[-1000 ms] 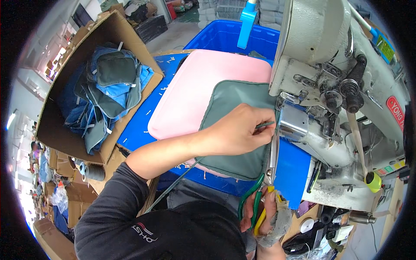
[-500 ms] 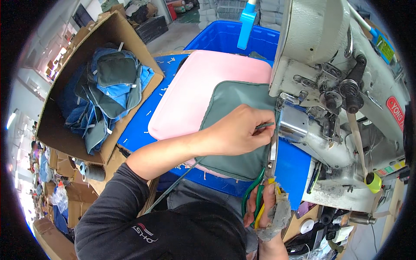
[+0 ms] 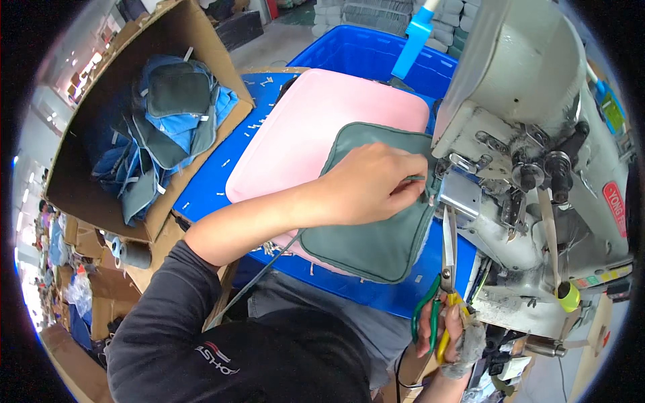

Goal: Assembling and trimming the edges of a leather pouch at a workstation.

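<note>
My left hand [image 3: 379,185] reaches over a dark green fabric panel [image 3: 366,248] with a corded edge. Its thumb and fingers are pinched on a thin green cord [image 3: 416,178] near the panel's right edge. The panel lies partly on a pink rounded panel [image 3: 289,148]. In my right hand [image 3: 453,329], partly wrapped in worn grey material, is a pair of scissors [image 3: 448,265] with green and yellow handles. Their blades point away from me, slightly parted, just right of the green panel and below the sewing machine's metal arm.
A white sewing machine [image 3: 510,74] takes up the right side. At the left stands a cardboard box [image 3: 222,74] of blue and dark fabric pieces. A blue bin [image 3: 336,50] is behind the blue tabletop [image 3: 215,181], which carries thread scraps. A dark thread spool [image 3: 136,255] sits lower left.
The scissors have moved right and toward me, away from the panel's edge, and their blades have parted. My left hand still pinches the cord. The whole view has shifted slightly.
</note>
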`<state>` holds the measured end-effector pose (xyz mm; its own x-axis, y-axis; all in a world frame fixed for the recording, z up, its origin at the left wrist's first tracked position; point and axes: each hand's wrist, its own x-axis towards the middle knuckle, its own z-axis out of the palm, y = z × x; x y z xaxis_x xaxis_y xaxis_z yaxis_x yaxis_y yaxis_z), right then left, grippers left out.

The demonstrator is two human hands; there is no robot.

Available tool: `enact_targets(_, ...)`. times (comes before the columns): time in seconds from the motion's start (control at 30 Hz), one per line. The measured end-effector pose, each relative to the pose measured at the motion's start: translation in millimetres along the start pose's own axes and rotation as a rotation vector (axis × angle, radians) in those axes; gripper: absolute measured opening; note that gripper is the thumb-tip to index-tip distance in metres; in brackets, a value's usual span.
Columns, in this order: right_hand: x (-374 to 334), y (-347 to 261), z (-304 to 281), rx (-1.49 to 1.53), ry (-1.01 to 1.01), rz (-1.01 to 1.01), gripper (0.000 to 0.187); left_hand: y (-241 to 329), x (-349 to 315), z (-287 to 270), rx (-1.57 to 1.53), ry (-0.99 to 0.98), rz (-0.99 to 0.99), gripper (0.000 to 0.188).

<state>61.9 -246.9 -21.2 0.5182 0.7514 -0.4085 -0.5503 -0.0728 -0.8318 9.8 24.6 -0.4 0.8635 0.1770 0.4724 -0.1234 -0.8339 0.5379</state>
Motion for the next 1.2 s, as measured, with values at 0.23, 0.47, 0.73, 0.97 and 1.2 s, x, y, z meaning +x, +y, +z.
enact_targets(0.23, 10.8, -41.6, -34.5, -0.291, -0.106, 0.12, 0.063, 6.6, 0.3, -0.3, -0.195, -0.113, -0.135, 0.009)
enact_targets(0.47, 12.8, -57.4, -33.2, -0.428, -0.047, 0.172, 0.053, 1.1, 1.8, 4.1, -0.098, -0.13, -0.039, 0.008)
enact_targets(0.73, 17.0, -66.5, -44.9, -0.411, -0.18, 0.154, 0.059, 11.7, 3.7, -6.7, -0.223, -0.125, -0.107, 0.009)
enact_targets(0.97, 21.2, -77.8, -41.0, -0.481, -0.118, 0.111, 0.053, 8.4, 5.7, -8.0, -0.203, -0.186, -0.071, 0.01)
enact_targets(1.2, 25.7, -92.4, -39.5, -0.636, -0.147, 0.169, 0.052, -9.2, 11.8, 2.3, 0.1, -0.023, -0.006, 0.012)
